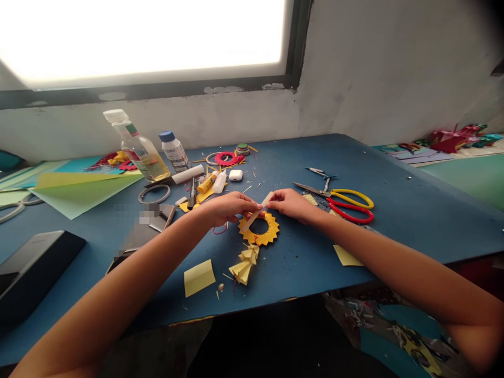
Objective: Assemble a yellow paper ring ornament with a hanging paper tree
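Between my two hands is a narrow pale folded paper strip (251,220), slanting above the table. My left hand (233,206) pinches it along the middle, and my right hand (290,203) grips it near its upper end. Just beneath, a yellow ring of folded paper (271,233) with a zigzag edge lies flat. A pale yellow folded paper piece (245,263) hangs off the ring's lower side, with red thread showing. To the right of my right hand rest scissors (356,216) with one red and one yellow handle.
Yellow paper squares (199,278) lie near the blue table's (299,278) front edge. Behind my left hand stand a glass bottle (144,155) and a blue-capped bottle (174,152), beside tape rings (154,194) and a white earphone case (235,175). A dark box (43,268) sits far left.
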`<state>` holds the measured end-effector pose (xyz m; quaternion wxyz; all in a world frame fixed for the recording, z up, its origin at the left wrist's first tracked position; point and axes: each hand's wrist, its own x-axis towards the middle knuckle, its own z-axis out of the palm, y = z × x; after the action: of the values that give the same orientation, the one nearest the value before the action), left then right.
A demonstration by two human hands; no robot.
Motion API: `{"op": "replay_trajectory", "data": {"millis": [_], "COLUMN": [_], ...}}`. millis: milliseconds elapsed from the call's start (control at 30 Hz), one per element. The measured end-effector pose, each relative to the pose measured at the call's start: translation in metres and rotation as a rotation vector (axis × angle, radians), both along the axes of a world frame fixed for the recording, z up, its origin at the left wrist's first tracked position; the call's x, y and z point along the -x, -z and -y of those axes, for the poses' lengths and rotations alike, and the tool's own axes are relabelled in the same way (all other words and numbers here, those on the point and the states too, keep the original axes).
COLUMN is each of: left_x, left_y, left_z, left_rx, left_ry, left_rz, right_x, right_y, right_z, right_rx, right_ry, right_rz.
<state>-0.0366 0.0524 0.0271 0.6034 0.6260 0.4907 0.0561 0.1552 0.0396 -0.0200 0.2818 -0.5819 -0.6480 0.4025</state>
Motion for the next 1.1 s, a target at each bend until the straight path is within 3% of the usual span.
{"op": "replay_trajectory", "data": {"millis": [200,600,1100], "left_x": [-0.002,0.004,0.002], "left_y": [-0.003,-0.010,-0.006], "left_z": [0.000,-0.004,-0.002], "left_rx": [-0.009,-0.101,-0.060], "left_ry": [0.014,-0.080,-0.073], "left_rz": [-0.015,-0.014,-0.009], "right_x": [0.001,-0.003,-0.005], "right_y": [-0.007,-0.012,-0.009], "right_z": [0.002,0.005,0.002], "right_rx": [0.047,0.105,0.096], "right_ry": [-0.025,-0.103,-0.169], "right_rz": [-0.043,-0.193,-0.139]}}
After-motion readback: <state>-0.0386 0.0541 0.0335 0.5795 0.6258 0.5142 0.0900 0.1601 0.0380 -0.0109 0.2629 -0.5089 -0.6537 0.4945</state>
